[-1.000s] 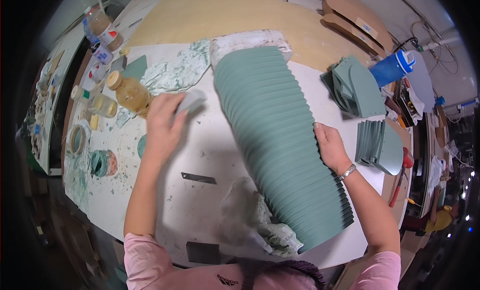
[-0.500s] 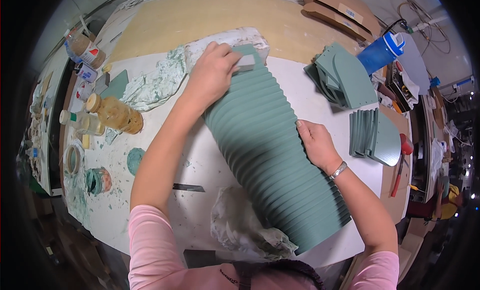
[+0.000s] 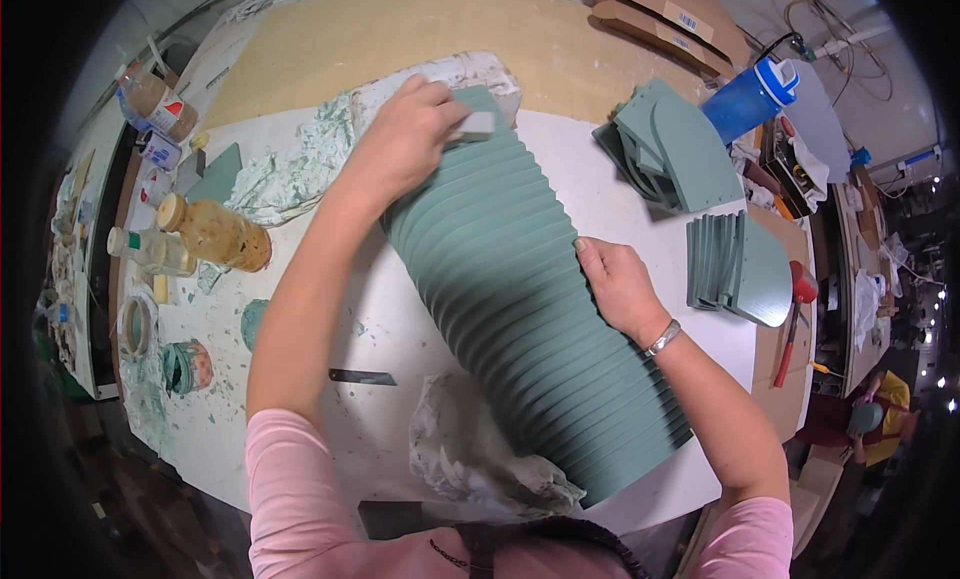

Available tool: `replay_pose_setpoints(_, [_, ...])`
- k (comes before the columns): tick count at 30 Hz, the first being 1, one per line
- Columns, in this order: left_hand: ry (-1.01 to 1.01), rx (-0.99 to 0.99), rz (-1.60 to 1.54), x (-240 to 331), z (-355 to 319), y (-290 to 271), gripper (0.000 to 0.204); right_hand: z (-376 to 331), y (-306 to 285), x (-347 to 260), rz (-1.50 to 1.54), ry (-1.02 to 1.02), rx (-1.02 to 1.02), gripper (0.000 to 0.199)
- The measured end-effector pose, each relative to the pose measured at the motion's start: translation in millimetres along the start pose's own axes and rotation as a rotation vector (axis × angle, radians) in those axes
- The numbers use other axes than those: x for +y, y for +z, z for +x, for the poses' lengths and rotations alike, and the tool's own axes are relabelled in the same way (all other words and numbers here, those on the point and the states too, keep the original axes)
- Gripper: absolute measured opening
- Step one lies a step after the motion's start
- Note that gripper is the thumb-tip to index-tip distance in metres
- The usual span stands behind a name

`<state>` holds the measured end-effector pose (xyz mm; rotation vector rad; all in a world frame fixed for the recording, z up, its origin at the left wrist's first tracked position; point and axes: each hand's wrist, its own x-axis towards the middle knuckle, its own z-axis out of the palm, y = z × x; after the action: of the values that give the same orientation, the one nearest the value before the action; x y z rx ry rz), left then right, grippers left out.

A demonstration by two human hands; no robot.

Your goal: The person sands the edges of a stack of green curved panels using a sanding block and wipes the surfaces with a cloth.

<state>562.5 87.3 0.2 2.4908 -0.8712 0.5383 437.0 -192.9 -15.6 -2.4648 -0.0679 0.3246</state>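
A long, ridged green piece (image 3: pixel 520 289) lies slantwise across the white table, its top a row of curved steps. At its far end my left hand (image 3: pixel 410 134) is closed on a small grey block (image 3: pixel 474 126), which looks like a sanding block, against the piece's surface. My right hand (image 3: pixel 620 289) grips the right edge partway along, thumb over the ridges and the other fingers partly hidden at the side. Under the far end is a white, smeared block (image 3: pixel 490 72). A crumpled, stained cloth (image 3: pixel 455 449) is tucked beside the near end.
On the left are a jar of yellowish liquid (image 3: pixel 225 237), an open green-stained pot (image 3: pixel 187 367) and a flat dark blade (image 3: pixel 362 377). Stacked green panels (image 3: pixel 680 144), more curved panels (image 3: pixel 750 269), a blue bottle (image 3: pixel 750 99) and a red-handled tool (image 3: pixel 790 339) are on the right.
The whole view has shifted slightly, so the table things sit further left. Both hands keep their places on the ridged piece. At far right, a person in yellow shows more, holding something round and green.
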Motion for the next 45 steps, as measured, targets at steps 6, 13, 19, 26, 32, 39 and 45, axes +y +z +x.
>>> replay_pose_setpoints(6, [0.039,-0.004,-0.05,0.4,35.6,31.0,0.027,0.3,2.1,-3.6,0.026,0.005,-0.009,0.046])
replay_pose_setpoints(13, [-0.034,-0.055,-0.023,-13.0,-18.6,-18.7,0.029,-0.8,-2.1,0.9,0.006,0.0,0.004,0.045])
replay_pose_setpoints(19, [-0.293,-0.063,-0.057,-23.3,-84.7,-61.0,0.026,0.5,-2.5,-0.4,0.011,0.032,-0.015,0.045])
replay_pose_setpoints(26, [-0.321,0.133,-0.097,-1.6,-38.0,-20.4,0.028,0.9,-0.9,-0.7,0.014,0.038,-0.018,0.046])
replay_pose_setpoints(32, [-0.325,0.12,0.078,9.2,0.0,7.6,0.028,-0.1,2.7,1.7,0.036,0.0,0.015,0.048])
replay_pose_setpoints(39, [-0.472,0.001,0.072,-4.0,-27.0,-20.8,0.024,1.7,0.4,7.1,0.017,0.017,0.001,0.048])
replay_pose_setpoints(45, [-0.271,0.12,0.14,12.8,19.6,29.0,0.024,-2.4,-2.2,-3.5,0.009,0.014,0.014,0.048])
